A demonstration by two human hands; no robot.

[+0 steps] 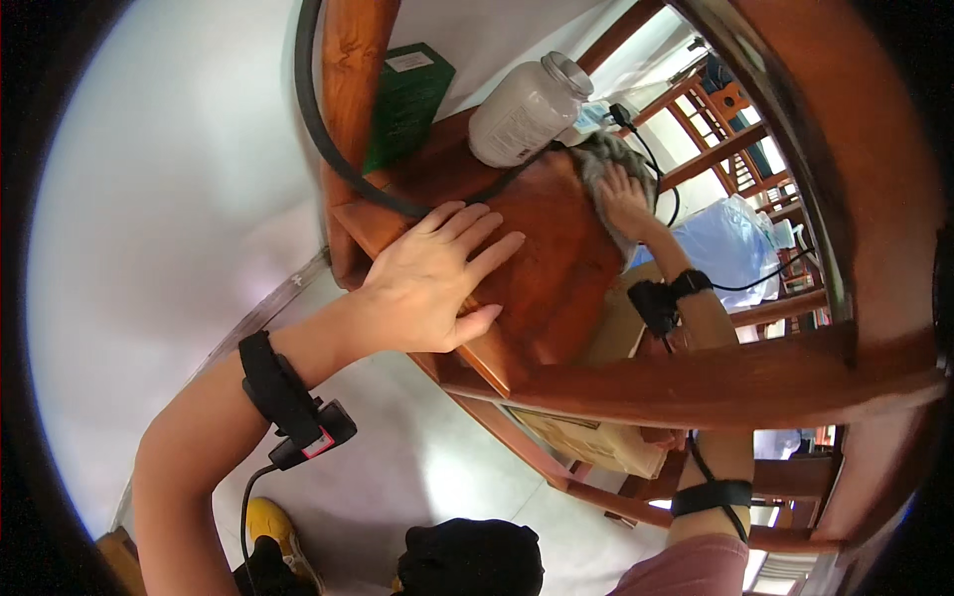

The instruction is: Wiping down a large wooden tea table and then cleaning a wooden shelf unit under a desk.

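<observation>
My left hand [425,283] lies palm down over the front edge of a reddish-brown wooden shelf [536,253], fingers spread. A thick black cable [335,153] curves down past its fingertips; whether they touch it, I cannot tell. Reaching in through the wooden frame at the right, my right hand [624,201] presses flat on a crumpled grey cloth [596,160] at the shelf's far right side. Its fingers are stretched out over the fabric. Behind the cable stands a whitish wide-mouthed plastic jar [514,112] without a lid, bearing printed writing.
A green box [410,104] stands at the back left by a wooden post [354,89]. A wooden rail [693,380] crosses before my right forearm. Below sits a cardboard box [589,439]. A black plug [620,115] with its cord and a bluish plastic bag [708,238] are at the right.
</observation>
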